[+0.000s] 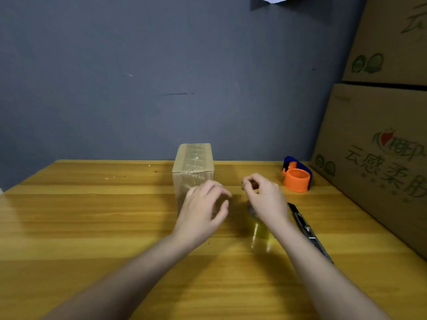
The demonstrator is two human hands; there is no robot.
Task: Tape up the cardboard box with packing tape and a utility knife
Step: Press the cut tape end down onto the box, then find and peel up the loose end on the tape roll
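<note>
Head view: a small cardboard box (193, 167) stands upright at about 12 o'clock on the wooden table (92, 215), near its far edge, with clear tape already running over its top and down its near face. The left hand (203, 211) hovers just in front of the box's near face, fingers loosely spread and curved, gripping nothing. The right hand (263, 197), at 1 o'clock, has thumb and fingertips pinched together; whether tape is between them I cannot tell. Under its wrist lies a roll of clear yellowish packing tape (260, 232). Just right of that forearm, a black utility knife (308, 232) lies flat on the table. At 2 o'clock sits an orange and blue tape dispenser (297, 176), beside stacked printed cartons (379, 144).
</note>
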